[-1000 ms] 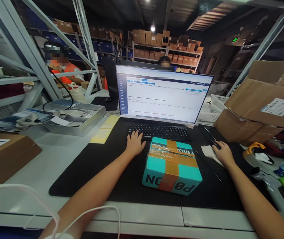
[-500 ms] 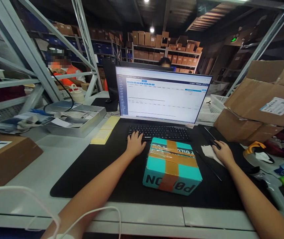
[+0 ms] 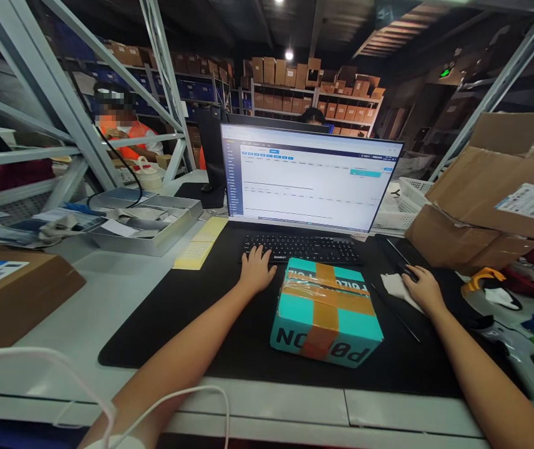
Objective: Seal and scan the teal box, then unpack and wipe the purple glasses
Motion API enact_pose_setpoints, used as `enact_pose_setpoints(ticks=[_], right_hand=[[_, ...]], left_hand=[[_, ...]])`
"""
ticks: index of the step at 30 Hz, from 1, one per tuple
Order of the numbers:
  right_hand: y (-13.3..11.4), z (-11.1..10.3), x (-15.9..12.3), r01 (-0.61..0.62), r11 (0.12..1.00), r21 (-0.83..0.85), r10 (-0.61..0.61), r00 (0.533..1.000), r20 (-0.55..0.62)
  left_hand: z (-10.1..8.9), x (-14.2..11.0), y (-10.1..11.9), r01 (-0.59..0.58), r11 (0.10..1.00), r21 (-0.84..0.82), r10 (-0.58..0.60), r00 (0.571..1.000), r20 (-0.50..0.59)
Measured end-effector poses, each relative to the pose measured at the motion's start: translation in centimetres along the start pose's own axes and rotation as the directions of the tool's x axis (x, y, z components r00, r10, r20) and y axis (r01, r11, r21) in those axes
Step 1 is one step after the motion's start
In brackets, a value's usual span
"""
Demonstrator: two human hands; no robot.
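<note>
My left hand (image 3: 256,270) lies with fingers spread at the lower left edge of a black keyboard (image 3: 314,246). Over a dark computer mouse (image 3: 410,272), my right hand (image 3: 423,288) is curled, covering most of it; part of a pale cloth or paper (image 3: 395,288) lies under that hand. Between my arms a turquoise box (image 3: 325,318), sealed with crossed brown tape, rests on the black desk mat (image 3: 168,312). Behind the keyboard stands a lit monitor (image 3: 309,187) showing a page with a turquoise bar at its upper right.
Brown cartons (image 3: 501,187) are stacked at the right, near a barcode scanner (image 3: 514,349) and a tape roll (image 3: 482,280). At the left are a grey tray (image 3: 155,237), yellow sheets (image 3: 201,244) and a carton (image 3: 19,293). A co-worker in an orange vest (image 3: 136,134) sits beyond the frame.
Both hands stay in place on the keyboard edge and mouse. The turquoise area on the monitor's upper right has changed shape. The view shifts slightly.
</note>
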State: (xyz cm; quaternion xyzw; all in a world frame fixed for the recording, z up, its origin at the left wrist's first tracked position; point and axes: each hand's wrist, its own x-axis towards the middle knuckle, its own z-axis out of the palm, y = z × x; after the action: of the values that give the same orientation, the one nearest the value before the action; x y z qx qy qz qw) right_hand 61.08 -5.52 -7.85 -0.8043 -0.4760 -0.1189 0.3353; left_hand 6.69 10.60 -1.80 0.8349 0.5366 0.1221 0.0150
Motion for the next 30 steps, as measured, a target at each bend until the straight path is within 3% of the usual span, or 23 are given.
enact_pose_setpoints(ticks=[11, 17, 20, 22, 24, 27, 28, 30], right_hand=[[0.0, -0.1, 0.4, -0.047, 0.999, 0.023, 0.047, 0.999, -0.010], [-2.2, -1.3, -0.2, -0.128, 0.989, 0.079, 0.129, 0.992, -0.007], [-3.7, -4.1, 0.7, -0.031, 0.951, 0.306, 0.098, 0.973, -0.208], [-4.0, -7.1, 1.8, 0.000, 0.897, 0.443, 0.165, 0.929, -0.333], [-3.5, -10.4, 2.6, -0.027, 0.865, 0.501, 0.246, 0.893, -0.376], [-1.5, -15.1, 1.8, -0.136, 0.848, 0.512, 0.327, 0.895, -0.304], [-0.7, -16.3, 0.7, -0.219, 0.877, 0.427, 0.347, 0.905, -0.248], [0.7, -18.2, -2.2, -0.391, 0.916, 0.088, 0.398, 0.912, -0.096]], left_hand=[[0.2, 0.1, -0.1, -0.005, 1.000, 0.000, 0.005, 1.000, -0.010], [-0.1, 0.1, 0.0, 0.000, 1.000, 0.000, 0.000, 1.000, 0.001], [-0.3, 0.1, 0.2, 0.007, 1.000, -0.003, -0.007, 1.000, 0.007], [-0.4, 0.1, 0.2, 0.007, 1.000, 0.000, -0.007, 1.000, 0.016], [-0.4, -0.1, 0.3, 0.002, 1.000, 0.001, -0.002, 1.000, 0.020], [-0.2, -0.2, 0.4, -0.002, 1.000, -0.024, 0.002, 1.000, -0.002], [-0.2, -0.2, 0.4, -0.003, 0.999, -0.043, 0.002, 1.000, -0.019], [-0.8, 0.0, 0.3, -0.009, 0.994, -0.105, 0.000, 0.997, -0.079]])
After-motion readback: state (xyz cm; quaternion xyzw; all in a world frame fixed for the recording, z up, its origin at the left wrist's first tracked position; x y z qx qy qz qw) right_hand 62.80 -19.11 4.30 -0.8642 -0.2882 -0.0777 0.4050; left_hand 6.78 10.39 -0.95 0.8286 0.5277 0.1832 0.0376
